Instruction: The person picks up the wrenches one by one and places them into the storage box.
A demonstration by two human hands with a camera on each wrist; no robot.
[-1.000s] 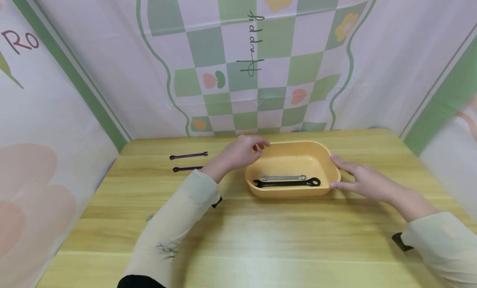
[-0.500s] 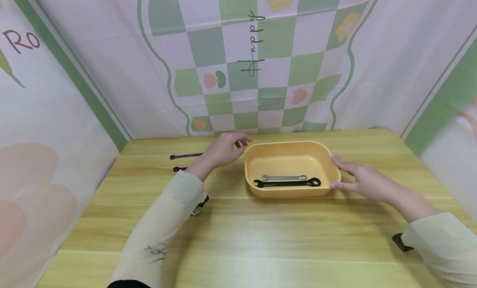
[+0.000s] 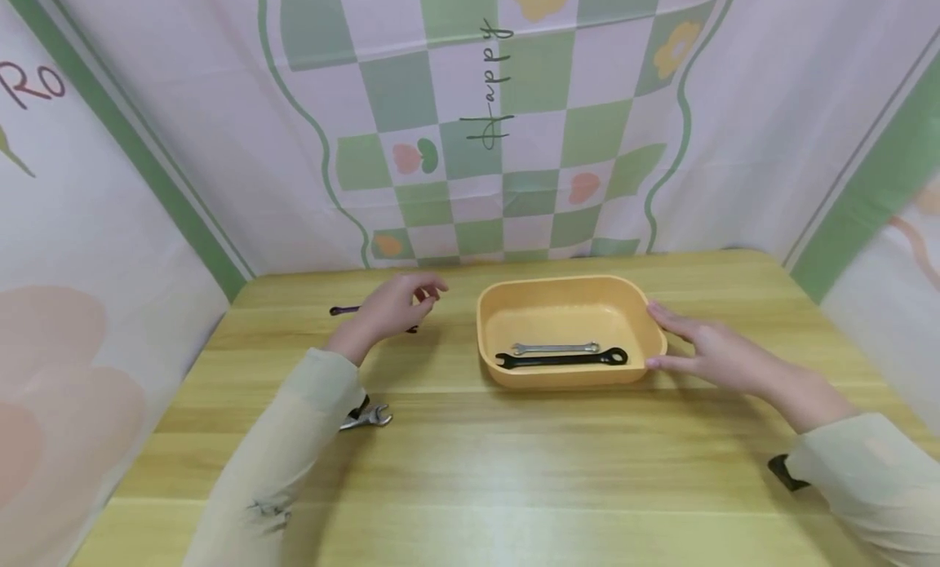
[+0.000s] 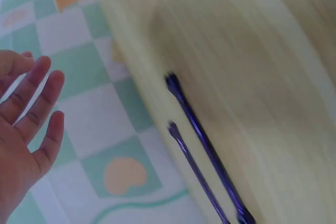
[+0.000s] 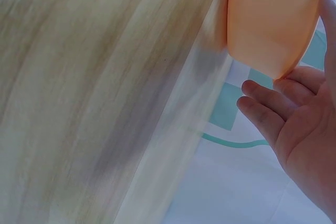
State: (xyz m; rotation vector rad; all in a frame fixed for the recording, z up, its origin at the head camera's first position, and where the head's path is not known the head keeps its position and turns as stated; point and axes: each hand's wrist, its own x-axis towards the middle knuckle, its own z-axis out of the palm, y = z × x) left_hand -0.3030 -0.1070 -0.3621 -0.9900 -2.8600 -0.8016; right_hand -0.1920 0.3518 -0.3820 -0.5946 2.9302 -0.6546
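My left hand point(image 3: 400, 306) hovers over the left part of the table with nothing in it, fingers loosely bent. Beneath it lie two purple wrenches; the larger point(image 4: 202, 137) and the smaller point(image 4: 197, 171) show side by side in the left wrist view, while the hand covers much of them in the head view. A yellow-orange bin point(image 3: 573, 378) stands at centre right. Inside it rest a small silver wrench point(image 3: 556, 348) and a longer black wrench point(image 3: 561, 360). My right hand point(image 3: 723, 359) touches the bin's right end, its thumb and fingers extended along the wall.
Another silver wrench point(image 3: 374, 417) lies on the wooden table point(image 3: 514, 485), partly hidden by the left forearm. A checkered cloth backdrop point(image 3: 470, 159) hangs behind the table's far edge, with more cloth at both sides.
My left hand has moved left, from over the bin's left end to above the purple wrenches. The silver wrench on the table now shows. The right hand stays at the bin.
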